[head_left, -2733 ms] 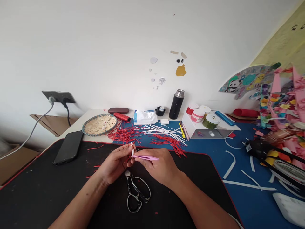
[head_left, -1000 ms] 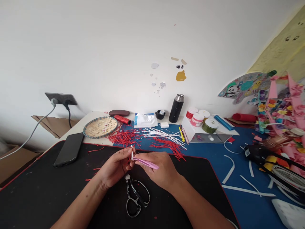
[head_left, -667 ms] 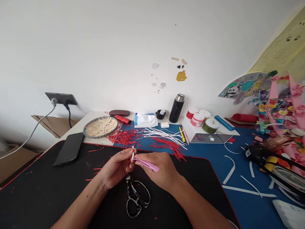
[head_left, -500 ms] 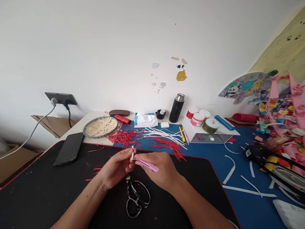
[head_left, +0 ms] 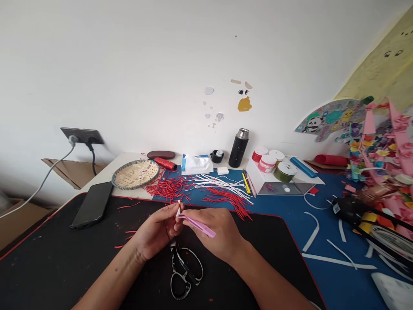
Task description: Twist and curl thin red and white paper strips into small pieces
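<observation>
My left hand [head_left: 158, 230] pinches a small white piece [head_left: 178, 210] with a bit of red at its top; its exact kind is too small to tell. Pink tweezers [head_left: 201, 226] are gripped in my right hand [head_left: 222, 232], their tips touching the white piece from the right. Scissors [head_left: 183, 271] with black and silver handles lie on the black mat [head_left: 251, 282] just below both hands, the blades hidden under my left hand. Beyond the hands are piles of cut red cords [head_left: 167, 189] and white cords [head_left: 222, 182].
A phone [head_left: 92, 206] lies on the left, close to a woven basket [head_left: 134, 173]. A red thread spool [head_left: 165, 163], a black flask [head_left: 238, 148] and a box [head_left: 280, 187] carrying several ribbon rolls stand by the wall. White strips [head_left: 338, 261] lie at the right.
The tweezers are slightly more open-looking and tilted a little, with their tips still at the white piece. Both hands stay in nearly the same place; the view has shifted slightly.
</observation>
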Available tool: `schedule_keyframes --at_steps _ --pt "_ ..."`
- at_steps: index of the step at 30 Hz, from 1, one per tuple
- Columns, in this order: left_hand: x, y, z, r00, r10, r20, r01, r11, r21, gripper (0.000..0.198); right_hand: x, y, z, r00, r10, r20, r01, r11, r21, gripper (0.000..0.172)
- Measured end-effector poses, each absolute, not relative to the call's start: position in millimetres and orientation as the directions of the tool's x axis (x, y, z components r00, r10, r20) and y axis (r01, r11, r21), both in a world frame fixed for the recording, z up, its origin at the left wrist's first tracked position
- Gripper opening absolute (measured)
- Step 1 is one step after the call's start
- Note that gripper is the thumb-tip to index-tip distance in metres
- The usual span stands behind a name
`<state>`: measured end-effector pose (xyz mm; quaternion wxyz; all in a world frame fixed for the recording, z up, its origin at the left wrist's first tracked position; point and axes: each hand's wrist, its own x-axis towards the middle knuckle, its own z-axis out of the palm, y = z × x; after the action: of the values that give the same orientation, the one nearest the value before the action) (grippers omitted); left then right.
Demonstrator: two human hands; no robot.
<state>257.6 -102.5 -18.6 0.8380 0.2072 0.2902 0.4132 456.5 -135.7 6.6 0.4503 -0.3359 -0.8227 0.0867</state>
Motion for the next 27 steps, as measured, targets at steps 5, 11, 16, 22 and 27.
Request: schedule_keyframes --at_steps 5,11,16,22,27 --pt "257.2 -102.0 -21.1 0.502 0.809 -0.307 -0.574 0.577 0.582 0.028 455.7 -135.1 7.2 -0.365 0.614 0.700 0.487 0.766 -0.419 0.020" --pt "257.1 -101.8 -21.9 0.520 0.796 -0.311 -0.560 0.593 0.579 0.023 455.9 -135.5 3.5 -0.402 0.614 0.679 0.569 0.749 -0.340 0.025" --pt "257.3 -101.8 -21.4 0.524 0.790 -0.318 -0.557 0.601 0.573 0.025 456.0 -135.9 2.8 -0.403 0.620 0.674 0.542 0.755 -0.370 0.023" --pt "258.5 -102.1 -21.4 0.522 0.794 -0.312 -0.556 0.594 0.581 0.027 456.2 -136.3 2.2 -0.407 0.618 0.673 0.525 0.761 -0.381 0.023" --pt "258.6 -102.7 -20.4 0.529 0.789 -0.311 -0.542 0.597 0.592 0.029 454.2 -136.7 4.2 -0.392 0.576 0.717 0.514 0.784 -0.349 0.021"
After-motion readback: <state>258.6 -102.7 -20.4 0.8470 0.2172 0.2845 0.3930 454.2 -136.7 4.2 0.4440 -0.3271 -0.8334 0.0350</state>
